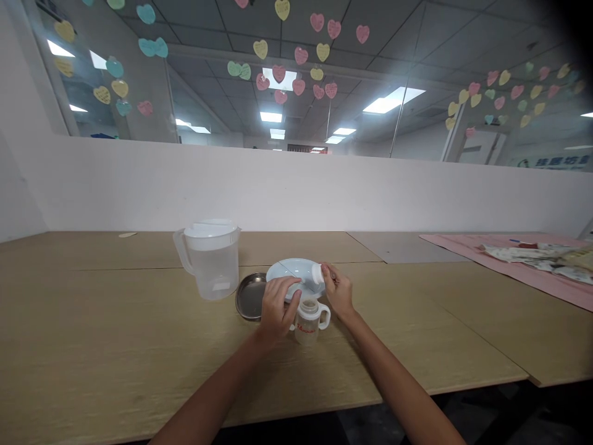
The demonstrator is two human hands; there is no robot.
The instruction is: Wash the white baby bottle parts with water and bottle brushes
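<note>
A small clear bottle [306, 327] with white handles and red lettering stands upright and uncapped on the table. My right hand [340, 293] grips a white bottle cap [317, 273], tilted on its side over the near right part of a white bowl [290, 267]. A thin, pale line near the cap may be a straw; I cannot make it out well. Just left of the bottle's mouth is my left hand [278, 309], its fingers curved and its thumb apart from them. Nothing shows between them. The left hand hides part of the bowl and one bottle handle.
A metal dish [250, 298] sits left of the bowl. Behind it stands a lidded plastic pitcher [214, 266] with clear liquid. Patterned cloth [546, 256] lies on a pink mat [500, 275] at the right. A white wall [259, 191] backs the wooden table [139, 346].
</note>
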